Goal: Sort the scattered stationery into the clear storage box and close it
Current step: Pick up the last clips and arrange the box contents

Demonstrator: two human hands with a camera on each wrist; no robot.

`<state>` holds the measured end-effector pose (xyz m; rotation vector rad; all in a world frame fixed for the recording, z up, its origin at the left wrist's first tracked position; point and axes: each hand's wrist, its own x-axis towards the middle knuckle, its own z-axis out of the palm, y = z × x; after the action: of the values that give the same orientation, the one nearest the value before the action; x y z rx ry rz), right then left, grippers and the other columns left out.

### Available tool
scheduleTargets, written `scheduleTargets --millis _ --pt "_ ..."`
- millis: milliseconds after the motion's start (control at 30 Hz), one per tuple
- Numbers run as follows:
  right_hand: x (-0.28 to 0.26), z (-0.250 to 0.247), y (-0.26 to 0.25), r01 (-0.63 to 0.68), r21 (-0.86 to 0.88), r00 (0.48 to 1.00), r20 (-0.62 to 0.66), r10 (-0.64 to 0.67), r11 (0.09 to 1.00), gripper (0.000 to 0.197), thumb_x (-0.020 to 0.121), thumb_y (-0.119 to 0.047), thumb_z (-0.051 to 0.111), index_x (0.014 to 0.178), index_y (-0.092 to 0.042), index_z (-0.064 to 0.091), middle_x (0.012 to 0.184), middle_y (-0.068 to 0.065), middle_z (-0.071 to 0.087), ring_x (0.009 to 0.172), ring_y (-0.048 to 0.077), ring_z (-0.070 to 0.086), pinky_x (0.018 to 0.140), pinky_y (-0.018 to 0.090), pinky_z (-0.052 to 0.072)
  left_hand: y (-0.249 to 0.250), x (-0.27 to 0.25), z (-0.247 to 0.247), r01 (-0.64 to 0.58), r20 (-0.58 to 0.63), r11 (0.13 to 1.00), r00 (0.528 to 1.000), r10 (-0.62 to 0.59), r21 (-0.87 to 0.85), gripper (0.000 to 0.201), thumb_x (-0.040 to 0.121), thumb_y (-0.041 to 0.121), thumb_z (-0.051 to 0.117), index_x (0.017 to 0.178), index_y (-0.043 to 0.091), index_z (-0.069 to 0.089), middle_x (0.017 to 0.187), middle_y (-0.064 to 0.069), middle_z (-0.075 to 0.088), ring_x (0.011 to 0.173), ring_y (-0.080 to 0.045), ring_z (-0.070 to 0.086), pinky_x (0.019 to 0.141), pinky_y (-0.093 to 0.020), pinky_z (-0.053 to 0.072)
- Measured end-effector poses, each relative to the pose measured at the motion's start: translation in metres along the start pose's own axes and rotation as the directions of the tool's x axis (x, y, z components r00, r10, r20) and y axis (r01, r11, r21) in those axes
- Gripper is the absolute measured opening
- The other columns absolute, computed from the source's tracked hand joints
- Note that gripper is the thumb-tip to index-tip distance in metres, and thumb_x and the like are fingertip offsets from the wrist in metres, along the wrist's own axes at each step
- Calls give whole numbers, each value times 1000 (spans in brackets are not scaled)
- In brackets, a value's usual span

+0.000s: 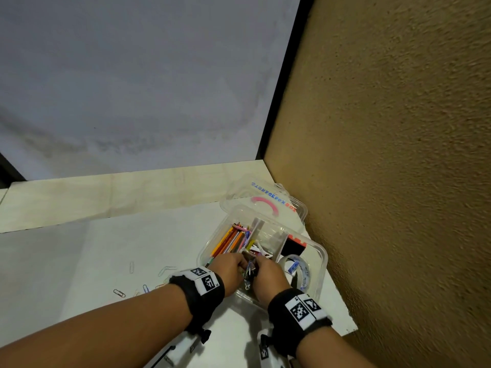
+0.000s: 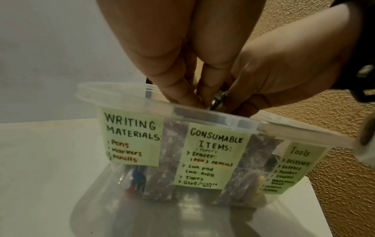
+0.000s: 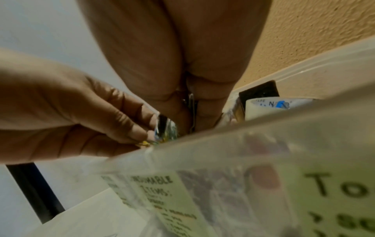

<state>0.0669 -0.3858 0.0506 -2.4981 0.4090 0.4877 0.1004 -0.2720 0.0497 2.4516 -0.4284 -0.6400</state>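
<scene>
Head view. The clear storage box (image 1: 317, 257) stands open on the white surface (image 1: 106, 261) at its far right corner, against a textured tan wall (image 1: 398, 155); its lid (image 1: 265, 200), lettered "STORAGE BOX", is tipped back behind it. The left hand (image 1: 230, 272) and right hand (image 1: 268, 274) meet over the near middle compartment, fingers curled together around a small cluster of metal clips (image 1: 249, 272). Coloured pencils (image 1: 231, 241) fill the left compartment; a tape roll (image 1: 299, 272) and a black-and-red object (image 1: 295, 245) lie in the right one. Loose paper clips (image 1: 132, 285) remain on the surface, left of the box.

Left wrist view. The fingers (image 2: 178, 89) of the left hand pinch downward just inside the box rim, touching the right hand's fingers (image 2: 253, 96) around a metal binder clip (image 2: 219, 99). Only here are the green front labels legible: "WRITING MATERIALS" (image 2: 131, 136), "CONSUMABLE ITEMS" (image 2: 211, 155), "Tools" (image 2: 294, 168).

Right wrist view. The right hand's fingers (image 3: 207, 102) are pressed together on a binder clip's wire handles (image 3: 190, 102). The left hand's fingertips (image 3: 140, 128) pinch a shiny clear packet (image 3: 166, 129), which the other views do not show.
</scene>
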Motion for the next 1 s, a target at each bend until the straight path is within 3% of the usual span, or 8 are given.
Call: scheduleTargets --millis 133,233,367,500,567,733,900,1000 --pt "5 -2 3 14 -13 1000 -7 -15 1000 30 81 10 47 99 -10 61 98 9 65 91 23 61 80 31 48 -1 -2 -2 21 4 999 1000 -21 -34 30 91 4 46 115 14 62 119 -2 64 109 -18 60 90 -21 45" --pt "8 -3 4 31 3 999 -15 -31 1000 25 79 10 43 83 -13 52 82 5 57 76 19 51 68 28 41 -3 -3 -4 35 -1 996 999 -35 -82 27 91 5 48 110 15 64 110 -2 66 100 -17 62 87 -23 48" --pt "8 -3 3 36 6 999 -13 -36 999 23 81 7 48 85 -15 52 83 3 56 77 17 52 68 26 40 -4 -4 -5 47 17 988 999 -45 -149 25 88 2 48 102 16 64 89 4 59 93 -19 64 85 -27 53" --pt "9 -4 4 34 -11 999 9 -34 999 20 83 5 51 85 -15 51 86 3 56 81 17 51 73 24 41 -10 -3 -3 7 41 987 999 -1 -158 39 84 -6 49 73 31 54 77 15 54 83 -13 58 70 -13 47" --pt "8 -3 3 41 -20 999 -6 -41 999 20 83 3 51 84 -17 50 85 2 55 81 18 52 75 28 44 -12 -3 -5 -1 65 986 998 12 -164 34 85 -5 49 77 27 59 82 8 60 83 -12 59 67 -10 44" --pt "8 2 -2 48 -61 997 -55 -51 997 23 78 5 48 74 -18 48 79 1 56 80 21 57 72 29 46 -23 -5 -9 12 12 981 1000 -10 -196 25 82 8 61 72 30 56 75 12 59 87 -16 65 81 -25 52" --pt "10 4 -15 113 -23 988 -106 -115 993 28 82 -1 44 64 -24 42 67 -5 49 65 14 49 56 23 37 -39 -12 -19 4 -75 976 997 -21 -219 20 81 13 65 73 30 57 69 19 55 66 4 52 58 -2 35" --pt "10 7 -31 184 -13 977 -105 -185 983 24 84 -3 44 68 -20 46 66 -6 49 62 11 47 59 26 40 -57 -20 -24 29 -115 978 992 -54 -208 19 84 13 59 75 30 60 67 22 52 63 3 49 55 -2 32"
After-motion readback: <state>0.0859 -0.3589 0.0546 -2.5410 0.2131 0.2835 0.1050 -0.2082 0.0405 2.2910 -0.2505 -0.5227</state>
